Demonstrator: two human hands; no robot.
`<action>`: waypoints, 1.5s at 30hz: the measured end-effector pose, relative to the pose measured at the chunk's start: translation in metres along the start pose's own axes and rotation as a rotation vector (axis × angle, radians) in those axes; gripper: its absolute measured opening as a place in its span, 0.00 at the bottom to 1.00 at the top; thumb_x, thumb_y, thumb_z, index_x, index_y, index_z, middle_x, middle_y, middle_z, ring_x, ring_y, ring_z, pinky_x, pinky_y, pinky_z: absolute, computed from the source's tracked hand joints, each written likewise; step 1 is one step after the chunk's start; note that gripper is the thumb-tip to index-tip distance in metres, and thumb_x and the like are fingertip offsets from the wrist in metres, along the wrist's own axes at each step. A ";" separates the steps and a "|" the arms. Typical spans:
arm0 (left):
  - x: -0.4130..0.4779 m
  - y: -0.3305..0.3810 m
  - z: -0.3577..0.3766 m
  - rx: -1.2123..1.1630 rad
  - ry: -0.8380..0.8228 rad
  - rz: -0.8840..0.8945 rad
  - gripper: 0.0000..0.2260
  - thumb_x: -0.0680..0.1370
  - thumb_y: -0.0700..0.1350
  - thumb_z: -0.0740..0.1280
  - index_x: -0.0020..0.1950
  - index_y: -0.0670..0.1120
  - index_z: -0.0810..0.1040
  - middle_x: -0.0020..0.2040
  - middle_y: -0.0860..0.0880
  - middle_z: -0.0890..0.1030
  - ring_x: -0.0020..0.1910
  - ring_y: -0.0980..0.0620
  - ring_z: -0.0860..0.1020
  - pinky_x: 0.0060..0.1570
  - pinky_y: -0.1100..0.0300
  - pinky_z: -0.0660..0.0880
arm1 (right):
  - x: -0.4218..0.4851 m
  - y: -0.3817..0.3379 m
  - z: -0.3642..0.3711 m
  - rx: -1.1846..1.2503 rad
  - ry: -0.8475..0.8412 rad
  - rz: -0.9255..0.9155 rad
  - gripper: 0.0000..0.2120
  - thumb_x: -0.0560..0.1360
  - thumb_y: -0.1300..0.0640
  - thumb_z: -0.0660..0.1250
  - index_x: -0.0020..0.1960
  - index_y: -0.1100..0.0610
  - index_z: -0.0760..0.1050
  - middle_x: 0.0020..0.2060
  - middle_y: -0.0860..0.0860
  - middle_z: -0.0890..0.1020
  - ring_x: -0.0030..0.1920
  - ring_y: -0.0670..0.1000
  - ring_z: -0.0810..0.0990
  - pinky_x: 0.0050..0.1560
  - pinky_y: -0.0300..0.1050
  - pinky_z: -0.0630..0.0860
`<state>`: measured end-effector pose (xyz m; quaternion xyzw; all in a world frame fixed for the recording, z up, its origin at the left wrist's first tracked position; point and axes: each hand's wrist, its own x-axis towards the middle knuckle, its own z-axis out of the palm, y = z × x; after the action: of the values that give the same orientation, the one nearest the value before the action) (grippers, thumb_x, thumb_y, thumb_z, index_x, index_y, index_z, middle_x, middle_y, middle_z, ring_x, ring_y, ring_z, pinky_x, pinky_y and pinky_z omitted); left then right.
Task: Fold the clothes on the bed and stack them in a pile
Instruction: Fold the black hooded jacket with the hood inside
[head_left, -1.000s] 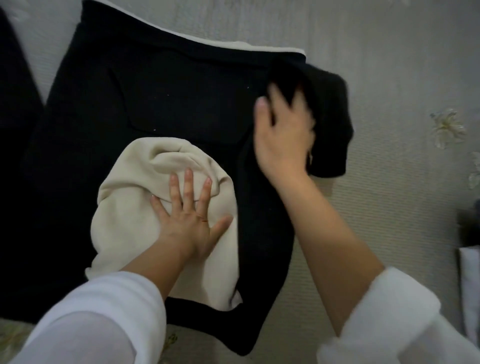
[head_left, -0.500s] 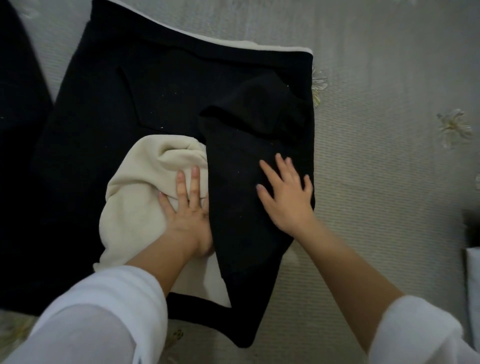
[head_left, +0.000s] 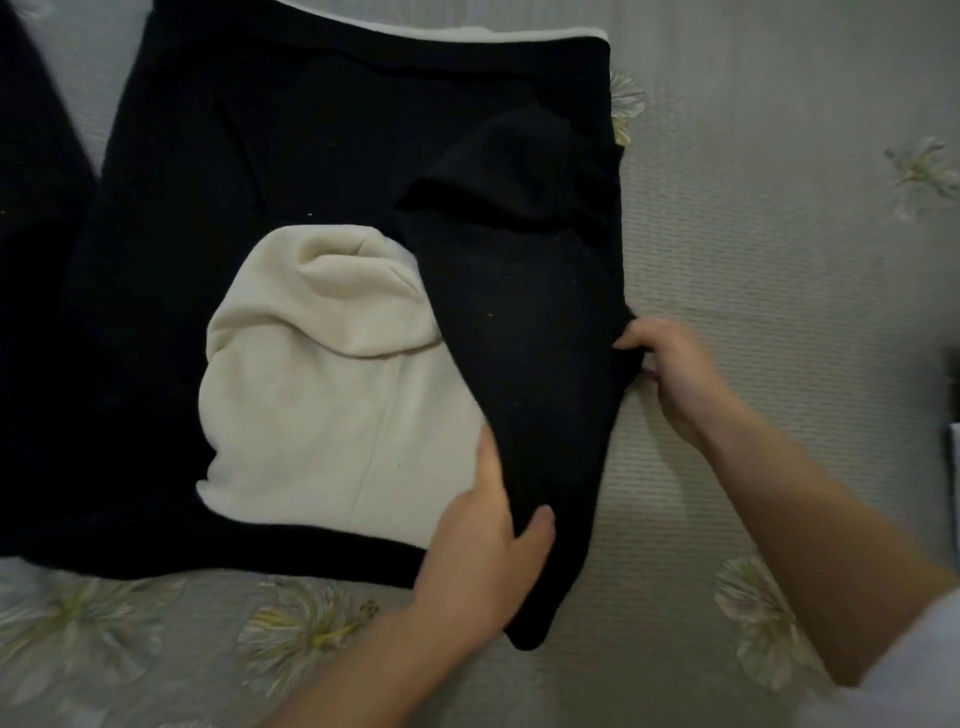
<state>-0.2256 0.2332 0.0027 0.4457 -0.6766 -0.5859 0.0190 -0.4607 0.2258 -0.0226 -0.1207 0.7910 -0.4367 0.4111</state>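
While the black hoodie (head_left: 311, 156) lies flat on the bed (head_left: 779, 260), cream hood (head_left: 322, 374) turned down over it, one sleeve (head_left: 530, 364) is folded inward. Left hand (head_left: 483, 561): grip closed on the sleeve near the cuff. Right hand (head_left: 675, 379): pinches the side fold. Step: sleeve fold, early in the task. Next, probably: flatten this edge, then fold the opposite side.

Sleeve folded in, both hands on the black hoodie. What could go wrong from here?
The sleeve lies slanted, its cuff past the hem on the bedspread; it may poke out of the finished fold. The cream hood is bunched, so the fold could turn lumpy and the pile unsteady.
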 end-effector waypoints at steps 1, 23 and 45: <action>-0.001 0.000 0.009 0.034 -0.048 0.009 0.35 0.76 0.50 0.65 0.77 0.57 0.48 0.54 0.52 0.82 0.50 0.51 0.81 0.50 0.57 0.76 | -0.001 0.003 -0.008 0.001 0.053 0.020 0.06 0.59 0.61 0.65 0.24 0.53 0.74 0.28 0.47 0.77 0.33 0.44 0.75 0.31 0.33 0.69; 0.088 0.001 -0.067 0.596 0.339 0.344 0.29 0.75 0.63 0.55 0.75 0.58 0.58 0.78 0.46 0.48 0.77 0.48 0.44 0.72 0.48 0.47 | 0.008 -0.008 0.026 -0.283 0.039 -0.114 0.16 0.77 0.51 0.64 0.61 0.57 0.76 0.39 0.48 0.81 0.39 0.45 0.80 0.41 0.38 0.75; 0.128 -0.049 -0.053 0.922 0.286 0.357 0.31 0.71 0.66 0.59 0.73 0.60 0.64 0.78 0.45 0.54 0.76 0.39 0.52 0.69 0.33 0.50 | 0.100 -0.056 0.123 -1.172 -0.296 -0.558 0.27 0.81 0.39 0.46 0.77 0.39 0.41 0.77 0.48 0.38 0.76 0.51 0.32 0.73 0.53 0.34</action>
<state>-0.2447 0.1166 -0.0841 0.3610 -0.9207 -0.1477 0.0125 -0.4405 0.0646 -0.0677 -0.5833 0.7717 -0.0035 0.2534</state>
